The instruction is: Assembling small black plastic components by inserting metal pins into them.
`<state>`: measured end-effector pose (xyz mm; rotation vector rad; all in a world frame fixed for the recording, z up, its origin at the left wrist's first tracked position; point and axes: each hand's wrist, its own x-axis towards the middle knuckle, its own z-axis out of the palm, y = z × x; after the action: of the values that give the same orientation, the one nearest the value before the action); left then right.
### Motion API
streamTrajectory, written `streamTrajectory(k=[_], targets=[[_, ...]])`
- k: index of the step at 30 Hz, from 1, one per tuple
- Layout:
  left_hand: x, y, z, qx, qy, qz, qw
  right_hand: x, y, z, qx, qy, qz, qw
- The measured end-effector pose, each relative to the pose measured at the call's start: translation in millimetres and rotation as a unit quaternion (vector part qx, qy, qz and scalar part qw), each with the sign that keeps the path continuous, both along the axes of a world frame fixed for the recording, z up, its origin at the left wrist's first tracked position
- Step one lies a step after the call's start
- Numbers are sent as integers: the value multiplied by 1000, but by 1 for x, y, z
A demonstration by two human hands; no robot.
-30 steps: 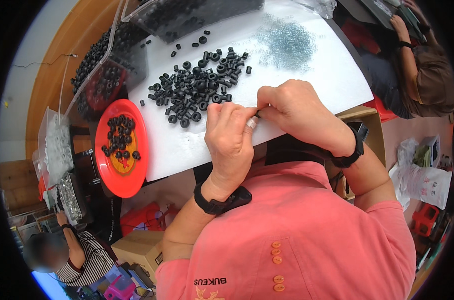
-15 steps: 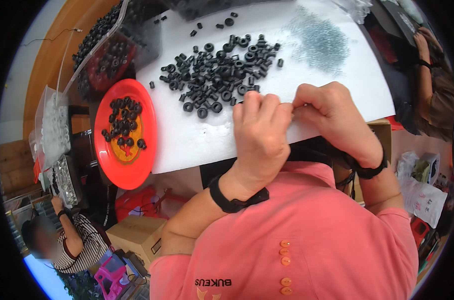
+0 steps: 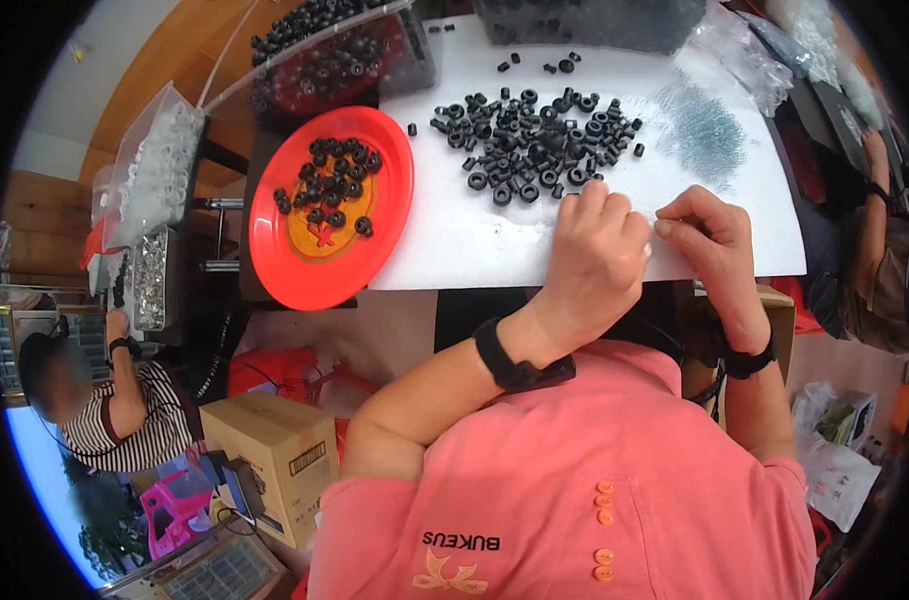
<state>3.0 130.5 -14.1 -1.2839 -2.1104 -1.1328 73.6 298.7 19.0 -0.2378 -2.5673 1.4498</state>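
Both my hands are above the near edge of a white foam board. My left hand is closed with its fingers curled; what it holds, if anything, is hidden. Beside it, my right hand pinches thumb against forefinger, and anything between them is too small to make out. Just beyond the left fingertips spreads a pile of small black ring-shaped and stepped cylindrical parts. Farther right lies a scatter of fine, thin silvery pieces.
Round black parts lie in a red plate at the board's left. Clear bins of black parts and a dark-filled bin stand behind. A cardboard box sits lower left. Other people work at left and right.
The whole scene has shifted rightward in the picture as the view turned. My hands, whose fingertips met before, are now slightly apart, with the right fingers more visible.
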Motion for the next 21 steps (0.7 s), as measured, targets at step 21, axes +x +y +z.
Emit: streamTrajectory(k=[21], targets=[[-7, 11, 27, -38, -42, -82, 995, 60, 11, -25, 83, 297, -21, 951]])
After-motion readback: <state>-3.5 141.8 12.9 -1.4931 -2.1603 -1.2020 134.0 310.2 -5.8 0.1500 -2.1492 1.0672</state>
